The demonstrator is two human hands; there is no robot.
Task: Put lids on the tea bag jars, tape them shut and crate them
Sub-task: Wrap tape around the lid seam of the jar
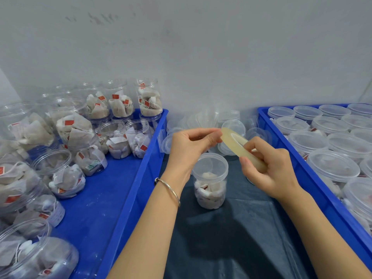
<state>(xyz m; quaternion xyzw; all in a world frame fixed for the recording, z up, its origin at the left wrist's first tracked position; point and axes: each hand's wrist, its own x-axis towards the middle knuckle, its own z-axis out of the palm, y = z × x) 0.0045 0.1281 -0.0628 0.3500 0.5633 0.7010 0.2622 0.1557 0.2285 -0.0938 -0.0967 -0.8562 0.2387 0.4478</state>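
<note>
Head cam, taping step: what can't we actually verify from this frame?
- Tape's free end: the left hand pinches at the tape roll edge; clear tape too thin to see.
- Roll's lower part: covered by the right hand.
- Lidded jar: no telling whether the lid is fully seated.
- Right crate: cut off by the frame edge.
</note>
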